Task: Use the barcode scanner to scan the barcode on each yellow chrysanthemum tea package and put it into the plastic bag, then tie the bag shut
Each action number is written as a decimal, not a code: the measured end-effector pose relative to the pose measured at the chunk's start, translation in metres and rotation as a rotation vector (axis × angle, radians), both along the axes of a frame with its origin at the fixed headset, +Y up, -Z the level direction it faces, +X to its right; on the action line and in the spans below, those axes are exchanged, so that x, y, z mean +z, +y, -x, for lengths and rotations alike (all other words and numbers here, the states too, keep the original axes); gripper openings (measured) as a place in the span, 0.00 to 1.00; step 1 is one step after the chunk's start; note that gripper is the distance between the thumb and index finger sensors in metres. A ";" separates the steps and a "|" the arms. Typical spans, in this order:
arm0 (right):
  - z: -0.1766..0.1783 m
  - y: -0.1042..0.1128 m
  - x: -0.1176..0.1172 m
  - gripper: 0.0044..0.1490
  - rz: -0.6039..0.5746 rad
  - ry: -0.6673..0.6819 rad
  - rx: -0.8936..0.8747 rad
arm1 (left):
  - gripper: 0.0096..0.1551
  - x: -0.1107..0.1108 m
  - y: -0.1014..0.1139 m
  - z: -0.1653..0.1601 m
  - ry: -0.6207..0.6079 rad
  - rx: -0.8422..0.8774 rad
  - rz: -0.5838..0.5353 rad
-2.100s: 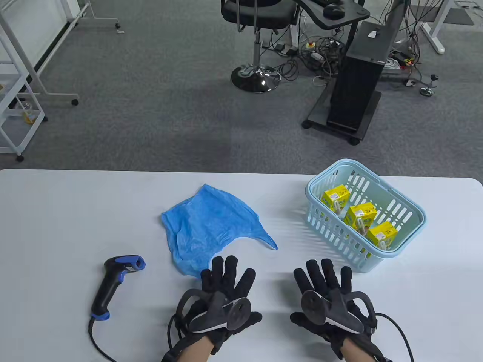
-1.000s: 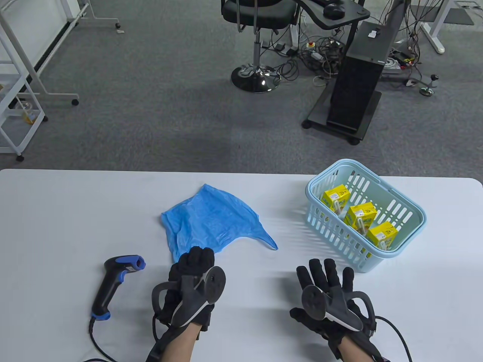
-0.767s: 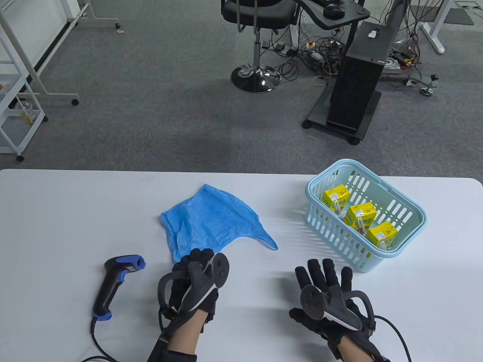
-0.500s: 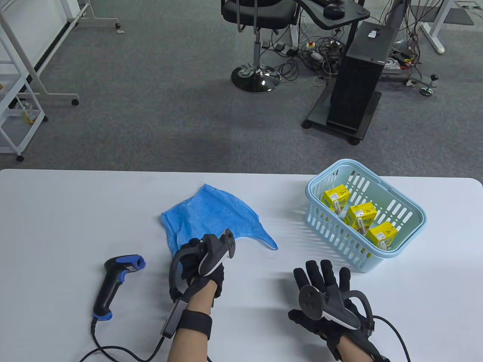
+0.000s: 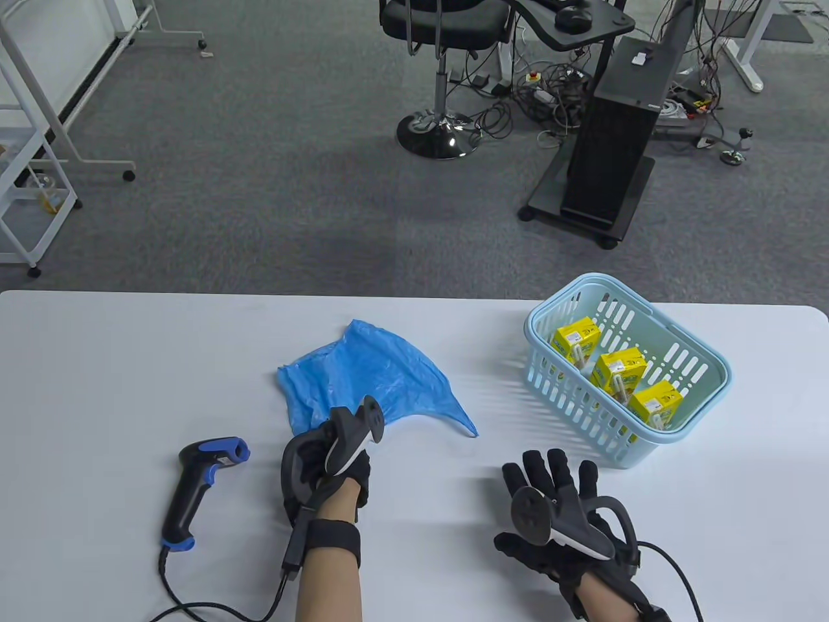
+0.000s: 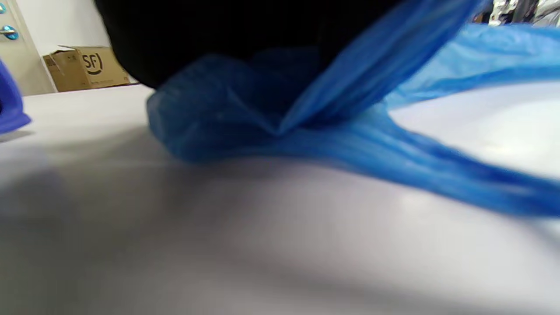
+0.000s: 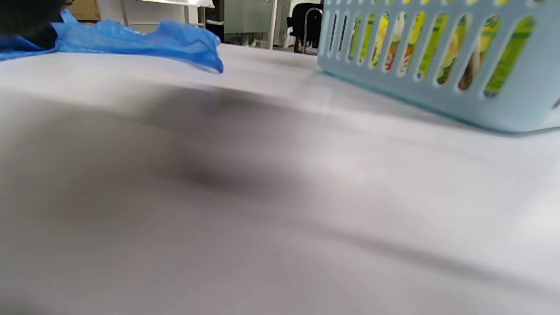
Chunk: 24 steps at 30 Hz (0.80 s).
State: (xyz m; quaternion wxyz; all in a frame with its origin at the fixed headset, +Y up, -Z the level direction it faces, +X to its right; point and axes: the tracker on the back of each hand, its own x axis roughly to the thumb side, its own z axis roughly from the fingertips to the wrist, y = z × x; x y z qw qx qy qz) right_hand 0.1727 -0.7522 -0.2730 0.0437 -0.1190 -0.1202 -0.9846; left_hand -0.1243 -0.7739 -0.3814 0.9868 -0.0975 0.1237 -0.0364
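A crumpled blue plastic bag (image 5: 369,382) lies mid-table; its near edge (image 6: 245,109) is gathered and lifted under my left hand (image 5: 324,453), which grips it with curled fingers. Three yellow chrysanthemum tea packages (image 5: 620,372) stand in a light blue basket (image 5: 550,382) at the right. The black and blue barcode scanner (image 5: 197,483) lies on the table left of my left hand, untouched. My right hand (image 5: 557,505) rests flat on the table near the basket's front, fingers spread, holding nothing. The basket wall (image 7: 437,87) shows close in the right wrist view.
The scanner's black cable (image 5: 194,599) loops toward the table's near edge. The white table (image 5: 97,389) ends at a grey carpet with an office chair (image 5: 440,78) and a black computer stand (image 5: 609,149) behind.
My left hand moved forward from flat on the table, turned on its side and closed on the bag's near edge, lifting and shifting it slightly. The right hand barely moved.
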 end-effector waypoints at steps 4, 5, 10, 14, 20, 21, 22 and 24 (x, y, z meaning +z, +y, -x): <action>0.001 0.001 0.001 0.67 -0.003 0.002 -0.016 | 0.20 0.010 0.013 -0.002 -0.065 0.032 -0.064; 0.002 0.002 0.002 0.67 -0.006 0.003 -0.015 | 0.21 0.015 0.019 -0.004 -0.090 0.051 -0.082; 0.005 0.009 0.006 0.67 -0.033 0.015 -0.024 | 0.21 0.036 0.042 -0.018 -0.218 0.098 -0.171; 0.011 0.021 0.010 0.66 -0.055 0.046 -0.057 | 0.19 0.059 0.050 -0.027 -0.288 0.166 -0.231; 0.019 0.043 -0.006 0.66 -0.127 0.014 -0.067 | 0.18 0.077 0.053 -0.038 -0.407 0.243 -0.170; 0.021 0.043 -0.011 0.66 -0.120 0.008 -0.061 | 0.18 0.079 0.056 -0.040 -0.441 0.270 -0.175; 0.023 0.042 -0.013 0.67 -0.114 0.001 -0.058 | 0.18 0.081 0.058 -0.042 -0.468 0.298 -0.162; 0.027 0.031 -0.014 0.68 -0.110 0.002 -0.040 | 0.18 0.085 0.063 -0.047 -0.540 0.348 -0.157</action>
